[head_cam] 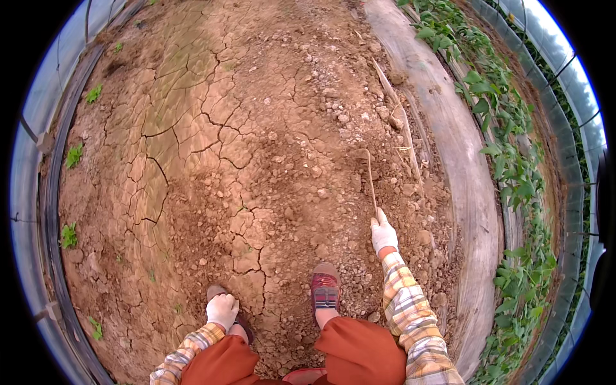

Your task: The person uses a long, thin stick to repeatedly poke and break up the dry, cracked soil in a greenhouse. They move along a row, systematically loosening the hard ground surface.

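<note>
My right hand (384, 234), in a pale work glove, is closed around the lower end of a thin, rod-like handle of a hand tool (371, 180). The tool's far end bends left and rests at the loose soil (358, 153); its dusty head blends into the ground, so its exact shape is unclear. My left hand (223, 310), also gloved, is curled above my left shoe, beside the knee. Whether it holds anything small cannot be told. Cracked, dry brown earth (221, 125) spreads before me, with crumbly clods around the tool.
A pale, dusty plastic sheet (462, 159) runs along the right, with a row of leafy green plants (517, 178) beyond it. My right shoe (326, 288) stands on the soil. Small green plants (74, 155) grow at the left, near a dark edging strip (54, 192) and film wall.
</note>
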Demonstrator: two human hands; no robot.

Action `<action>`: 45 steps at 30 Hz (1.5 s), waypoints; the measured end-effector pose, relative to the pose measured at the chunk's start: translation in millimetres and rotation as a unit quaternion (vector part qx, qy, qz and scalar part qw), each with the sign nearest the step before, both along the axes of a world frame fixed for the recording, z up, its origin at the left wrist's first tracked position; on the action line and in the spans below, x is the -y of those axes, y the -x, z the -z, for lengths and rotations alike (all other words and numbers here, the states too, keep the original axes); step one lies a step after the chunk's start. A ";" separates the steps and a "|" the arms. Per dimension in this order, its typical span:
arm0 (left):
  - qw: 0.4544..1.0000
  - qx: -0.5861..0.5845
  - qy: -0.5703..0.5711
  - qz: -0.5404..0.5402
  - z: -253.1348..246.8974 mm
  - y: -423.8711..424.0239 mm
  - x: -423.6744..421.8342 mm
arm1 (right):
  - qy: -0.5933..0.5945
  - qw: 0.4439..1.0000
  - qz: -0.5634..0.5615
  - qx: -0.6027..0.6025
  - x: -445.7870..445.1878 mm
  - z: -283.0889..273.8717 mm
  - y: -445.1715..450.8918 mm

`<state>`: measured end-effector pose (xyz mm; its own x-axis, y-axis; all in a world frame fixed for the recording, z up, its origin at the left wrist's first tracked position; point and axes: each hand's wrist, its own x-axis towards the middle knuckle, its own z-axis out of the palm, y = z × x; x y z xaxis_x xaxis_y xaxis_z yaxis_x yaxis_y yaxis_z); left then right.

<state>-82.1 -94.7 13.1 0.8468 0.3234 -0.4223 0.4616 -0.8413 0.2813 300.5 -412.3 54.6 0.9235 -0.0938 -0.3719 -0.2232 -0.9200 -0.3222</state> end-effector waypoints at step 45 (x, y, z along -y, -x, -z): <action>1.000 0.003 -0.006 0.013 1.7 2.6 -3.0 | 0.071 0.997 -0.041 0.007 -27.2 0.0 -16.6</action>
